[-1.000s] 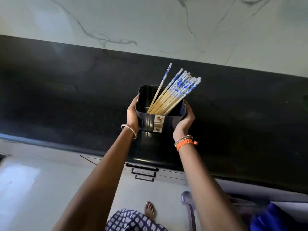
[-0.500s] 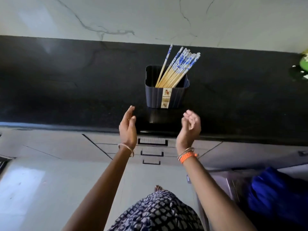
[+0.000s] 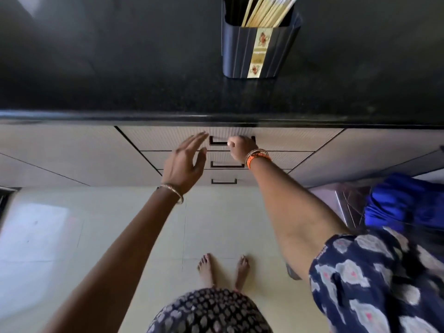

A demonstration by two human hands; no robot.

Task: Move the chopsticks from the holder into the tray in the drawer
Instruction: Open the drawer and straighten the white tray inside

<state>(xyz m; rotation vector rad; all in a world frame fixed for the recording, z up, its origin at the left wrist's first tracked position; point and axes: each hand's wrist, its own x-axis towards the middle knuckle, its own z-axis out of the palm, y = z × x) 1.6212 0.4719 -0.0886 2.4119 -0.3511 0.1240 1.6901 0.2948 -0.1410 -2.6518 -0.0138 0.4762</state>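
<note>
The dark blue chopstick holder (image 3: 240, 51) stands on the black counter (image 3: 120, 68), a short way back from its front edge. Several pale wooden chopsticks (image 3: 266, 10) lean in it, with their tops cut off by the frame. Below the counter edge is the shut top drawer (image 3: 168, 140), so its tray is hidden. My right hand (image 3: 240, 147) curls its fingers around the drawer's black handle (image 3: 217, 141). My left hand (image 3: 185, 162) hovers with its fingers spread, fingertips near the handle's left end, holding nothing.
Two more shut drawers (image 3: 225, 174) with black handles sit under the top one. Cabinet fronts run to both sides. A blue cloth (image 3: 403, 203) lies on a stool at the right. My bare feet (image 3: 223, 270) stand on the pale floor tiles.
Both hands let go of the holder, left it on the counter and dropped to the drawer front. My right hand has closed on the top handle. The view has tilted down.
</note>
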